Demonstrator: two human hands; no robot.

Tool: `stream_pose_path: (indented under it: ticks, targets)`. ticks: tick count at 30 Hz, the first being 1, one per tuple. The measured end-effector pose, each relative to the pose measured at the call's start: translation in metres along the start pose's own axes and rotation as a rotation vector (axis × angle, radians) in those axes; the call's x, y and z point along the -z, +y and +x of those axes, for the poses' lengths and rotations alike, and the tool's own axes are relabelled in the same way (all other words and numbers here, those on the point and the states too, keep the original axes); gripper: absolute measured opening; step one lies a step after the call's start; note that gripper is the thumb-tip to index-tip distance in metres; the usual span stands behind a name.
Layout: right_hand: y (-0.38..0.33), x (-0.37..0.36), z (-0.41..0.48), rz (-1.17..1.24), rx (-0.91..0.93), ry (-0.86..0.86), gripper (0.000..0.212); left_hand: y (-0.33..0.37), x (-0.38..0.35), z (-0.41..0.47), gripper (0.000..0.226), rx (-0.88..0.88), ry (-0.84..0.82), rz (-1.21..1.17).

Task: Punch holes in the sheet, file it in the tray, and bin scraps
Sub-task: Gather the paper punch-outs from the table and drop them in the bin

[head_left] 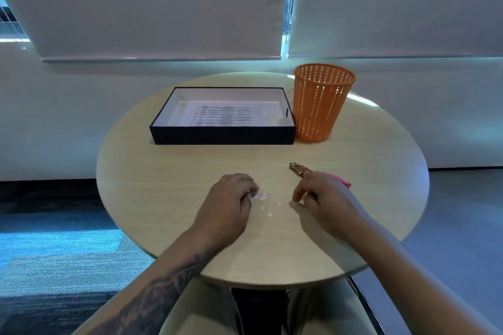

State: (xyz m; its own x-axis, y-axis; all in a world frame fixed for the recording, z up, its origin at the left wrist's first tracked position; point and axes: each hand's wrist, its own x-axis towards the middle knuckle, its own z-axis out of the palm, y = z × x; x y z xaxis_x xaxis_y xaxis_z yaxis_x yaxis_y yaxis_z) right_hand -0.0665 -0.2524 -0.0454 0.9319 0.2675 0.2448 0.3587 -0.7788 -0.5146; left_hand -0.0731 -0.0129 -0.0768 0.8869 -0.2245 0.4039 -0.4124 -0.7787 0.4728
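A printed sheet (226, 115) lies flat inside the black tray (221, 135) at the back of the round table. Several tiny white paper scraps (268, 202) are scattered on the tabletop between my hands. My left hand (228, 202) rests on the table with its fingers curled, fingertips touching the leftmost scraps. My right hand (324, 196) hovers just right of the scraps, fingers loosely bent, holding nothing. A metal hole punch with pink handles (300, 170) lies just behind my right hand, partly hidden by it.
An orange mesh bin (321, 106) stands upright to the right of the tray, touching its corner. The light wood table (190, 171) ends close to my lap. Window blinds and a wall are behind it.
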Motion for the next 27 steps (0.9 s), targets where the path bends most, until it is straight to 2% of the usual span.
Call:
stream_pose_path:
  ticks: [4, 7, 12, 15, 19, 25, 27]
  targets:
    - [-0.013, -0.008, -0.002, -0.049, 0.113, -0.049, 0.028, 0.000, 0.001, 0.000, 0.024, 0.037, 0.020, 0.036]
    - [-0.023, -0.020, -0.002, -0.053, 0.155, -0.106, 0.030, 0.000, 0.001, 0.001, 0.026, 0.012, -0.013, 0.023]
    - [-0.030, -0.016, -0.005, 0.114, 0.031, -0.128, 0.025, -0.001, 0.002, 0.001, 0.028, 0.064, 0.011, -0.064]
    - [-0.028, -0.016, -0.008, 0.081, 0.033, -0.159, 0.030, 0.000, 0.003, 0.002, 0.031, 0.094, 0.035, -0.087]
    - [-0.035, -0.026, 0.002, 0.023, 0.037, -0.087, 0.030, 0.001, 0.004, 0.002, 0.029, 0.094, 0.023, -0.085]
    - [-0.035, -0.042, 0.016, 0.071, 0.005, 0.032, 0.012, 0.002, 0.005, 0.001, 0.027, 0.101, 0.024, -0.071]
    - [-0.032, -0.042, 0.016, 0.109, 0.008, 0.040, 0.017, 0.002, 0.005, 0.001, 0.028, 0.105, 0.029, -0.070]
